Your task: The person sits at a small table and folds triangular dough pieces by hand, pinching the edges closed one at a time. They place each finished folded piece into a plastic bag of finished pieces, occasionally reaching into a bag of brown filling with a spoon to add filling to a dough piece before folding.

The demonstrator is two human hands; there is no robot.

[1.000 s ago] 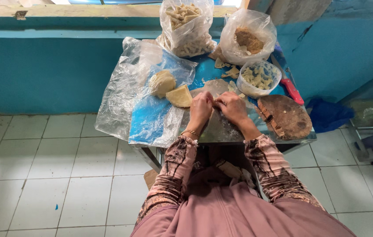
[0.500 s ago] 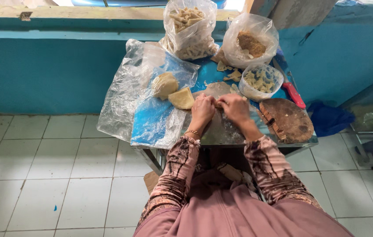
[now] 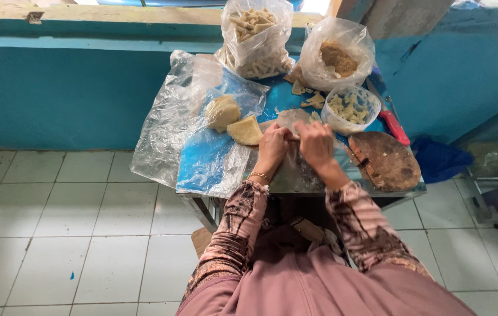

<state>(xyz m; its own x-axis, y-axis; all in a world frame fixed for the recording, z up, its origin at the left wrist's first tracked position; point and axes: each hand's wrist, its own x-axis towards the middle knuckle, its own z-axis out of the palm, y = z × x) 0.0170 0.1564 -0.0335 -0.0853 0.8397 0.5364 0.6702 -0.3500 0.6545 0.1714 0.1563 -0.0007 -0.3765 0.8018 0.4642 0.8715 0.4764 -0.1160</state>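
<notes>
Head view: both hands worked one thin wrapper (image 3: 293, 120) at the counter (image 3: 295, 178).
Left hand (image 3: 272, 149) and right hand (image 3: 314, 143) pinched it closed-fingered; a bag of rolled pieces (image 3: 257, 38) looked finished, dough wedges (image 3: 234, 120) remained.

The person wears a long-sleeved top in a dusty pink, printed all over with dark brown, blotchy, batik-like patterning that runs down both sleeves to the wrists. Over the chest and lap hangs a plain mauve-pink cloth, smooth and unpatterned, falling in soft folds. A thin beaded bracelet in gold tones circles the wrist of the left hand (image 3: 272, 149). The right hand (image 3: 317, 145) is bare of jewellery, its cuff sitting snug.
</notes>
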